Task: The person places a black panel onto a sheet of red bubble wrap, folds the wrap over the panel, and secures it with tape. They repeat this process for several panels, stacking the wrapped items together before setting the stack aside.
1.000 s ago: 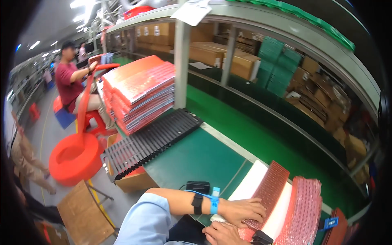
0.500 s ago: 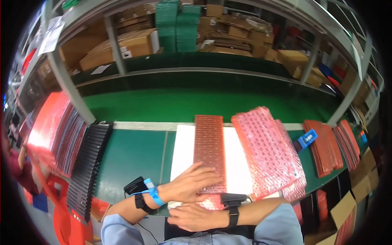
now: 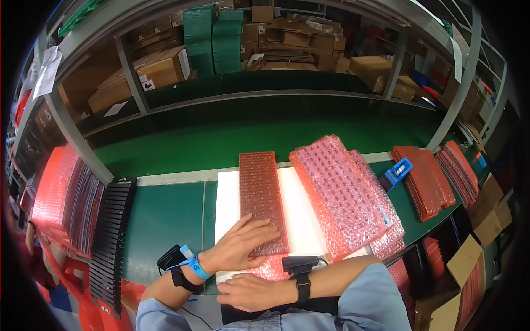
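Note:
A flat, dark item in a red bubble-wrap bag (image 3: 258, 185) lies lengthwise on a white board (image 3: 228, 201) before me. My left hand (image 3: 245, 240) rests on the lower part of this bag with its fingers stretched out, a blue wrist strap at its wrist. Just nearer to me, my right hand (image 3: 251, 292) is curled at the table's front edge, beside the bag's lighter near end (image 3: 270, 268). Its fingertips are hidden, so whatever they pinch does not show. To the right, larger pink bubble-wrap bags (image 3: 345, 196) overlap on the board.
A black slotted rack (image 3: 113, 237) stands at the left beside stacked red bags (image 3: 55, 201). A blue tape dispenser (image 3: 396, 174) sits near more red packs (image 3: 424, 182) on the right. Open cartons (image 3: 466, 259) stand at lower right. Beyond a metal frame, a green conveyor (image 3: 221, 129) runs across.
The whole view has shifted, so the table and bags appear farther left. My left hand stays flat on the bag and my right hand stays curled at its near end.

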Action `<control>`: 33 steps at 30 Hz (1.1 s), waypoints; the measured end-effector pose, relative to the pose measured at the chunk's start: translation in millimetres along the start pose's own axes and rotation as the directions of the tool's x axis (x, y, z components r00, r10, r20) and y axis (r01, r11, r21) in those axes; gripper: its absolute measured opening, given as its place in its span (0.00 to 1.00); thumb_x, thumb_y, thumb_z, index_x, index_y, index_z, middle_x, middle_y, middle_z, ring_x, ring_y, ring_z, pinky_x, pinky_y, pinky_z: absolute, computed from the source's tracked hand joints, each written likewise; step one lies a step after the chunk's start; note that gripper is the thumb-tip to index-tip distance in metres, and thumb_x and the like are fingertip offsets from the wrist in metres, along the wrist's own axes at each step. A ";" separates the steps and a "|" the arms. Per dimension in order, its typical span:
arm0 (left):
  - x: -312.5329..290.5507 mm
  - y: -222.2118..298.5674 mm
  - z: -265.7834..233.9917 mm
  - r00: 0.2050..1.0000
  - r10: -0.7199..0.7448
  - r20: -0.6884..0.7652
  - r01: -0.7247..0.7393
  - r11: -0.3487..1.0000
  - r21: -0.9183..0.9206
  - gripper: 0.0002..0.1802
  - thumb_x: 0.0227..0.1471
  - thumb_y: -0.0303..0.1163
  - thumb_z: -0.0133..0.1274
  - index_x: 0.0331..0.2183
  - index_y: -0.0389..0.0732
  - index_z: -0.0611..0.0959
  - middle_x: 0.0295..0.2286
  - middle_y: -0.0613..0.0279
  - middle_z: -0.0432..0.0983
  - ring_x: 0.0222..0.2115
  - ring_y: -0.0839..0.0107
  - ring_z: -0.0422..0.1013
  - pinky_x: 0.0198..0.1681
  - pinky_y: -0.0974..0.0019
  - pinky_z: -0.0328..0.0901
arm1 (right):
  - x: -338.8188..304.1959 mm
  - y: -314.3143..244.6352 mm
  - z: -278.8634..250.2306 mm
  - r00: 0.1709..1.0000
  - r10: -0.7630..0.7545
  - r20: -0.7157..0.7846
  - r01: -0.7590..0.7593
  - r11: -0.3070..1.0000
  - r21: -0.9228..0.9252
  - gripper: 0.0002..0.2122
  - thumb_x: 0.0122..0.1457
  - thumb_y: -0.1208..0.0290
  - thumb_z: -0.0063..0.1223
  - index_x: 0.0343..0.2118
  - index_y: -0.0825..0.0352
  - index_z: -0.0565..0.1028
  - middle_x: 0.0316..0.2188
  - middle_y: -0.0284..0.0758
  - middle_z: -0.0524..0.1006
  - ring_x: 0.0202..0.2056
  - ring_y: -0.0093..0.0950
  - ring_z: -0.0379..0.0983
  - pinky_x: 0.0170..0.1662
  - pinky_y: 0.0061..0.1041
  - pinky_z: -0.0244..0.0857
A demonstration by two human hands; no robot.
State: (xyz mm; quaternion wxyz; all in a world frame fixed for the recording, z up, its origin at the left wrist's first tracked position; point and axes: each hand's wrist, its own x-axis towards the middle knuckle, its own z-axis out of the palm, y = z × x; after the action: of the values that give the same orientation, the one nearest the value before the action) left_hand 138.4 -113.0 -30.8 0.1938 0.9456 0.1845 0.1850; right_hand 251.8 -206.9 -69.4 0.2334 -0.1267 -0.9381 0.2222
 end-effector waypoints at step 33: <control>-7.4 6.9 -4.4 0.998 0.058 -0.024 -0.059 0.998 -0.038 0.35 0.38 0.25 0.54 0.54 0.42 0.74 0.54 0.52 0.69 0.61 0.53 0.57 0.67 0.43 0.44 | -88.6 -57.5 -55.0 0.597 0.496 -0.631 -0.713 0.689 -0.132 0.07 0.49 0.78 0.60 0.33 0.65 0.81 0.36 0.33 0.79 0.42 0.33 0.73 0.49 0.32 0.60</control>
State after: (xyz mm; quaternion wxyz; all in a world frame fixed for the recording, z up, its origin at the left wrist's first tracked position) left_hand 132.2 -120.7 -26.1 0.2043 0.9444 0.1555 0.2052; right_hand 347.3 -267.4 -32.3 0.3717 -0.5430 -0.7505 0.0611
